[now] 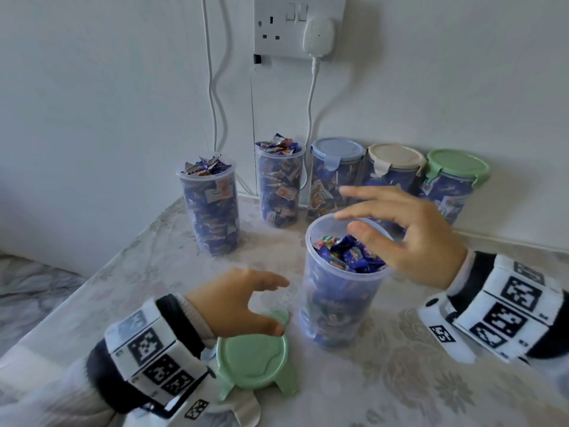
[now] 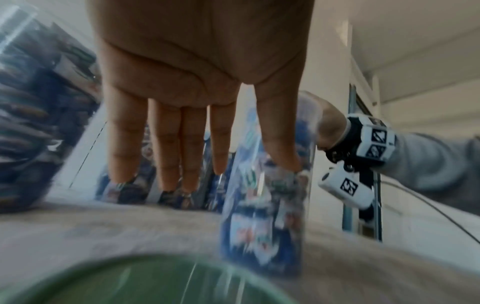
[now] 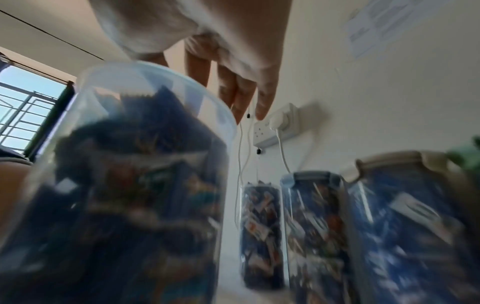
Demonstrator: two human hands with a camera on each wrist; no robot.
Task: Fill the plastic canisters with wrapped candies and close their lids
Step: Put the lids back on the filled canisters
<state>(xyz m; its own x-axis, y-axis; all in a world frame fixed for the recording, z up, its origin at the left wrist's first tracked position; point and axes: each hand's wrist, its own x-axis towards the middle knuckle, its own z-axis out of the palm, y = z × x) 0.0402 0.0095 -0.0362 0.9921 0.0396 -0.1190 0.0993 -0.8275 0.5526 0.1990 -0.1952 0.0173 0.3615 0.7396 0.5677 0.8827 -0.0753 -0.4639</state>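
A lidless clear canister [image 1: 341, 291] full of blue wrapped candies [image 1: 348, 252] stands at the table's middle. My right hand [image 1: 403, 232] hovers over its mouth, fingers spread and empty; the right wrist view shows those fingers [image 3: 244, 98] above the canister rim [image 3: 155, 82]. A green lid [image 1: 252, 362] lies flat near the front edge. My left hand [image 1: 243, 300] hangs just above it, fingers straight, holding nothing. In the left wrist view the straight fingers [image 2: 168, 144] point down over the blurred green lid [image 2: 145, 281].
Two more open full canisters [image 1: 212, 208] [image 1: 280, 183] stand behind. Three closed ones with blue [image 1: 335, 149], beige [image 1: 397, 157] and green [image 1: 458, 166] lids line the wall. A wall socket with a white plug [image 1: 318, 37] and cables hangs above. The table edge falls off at left.
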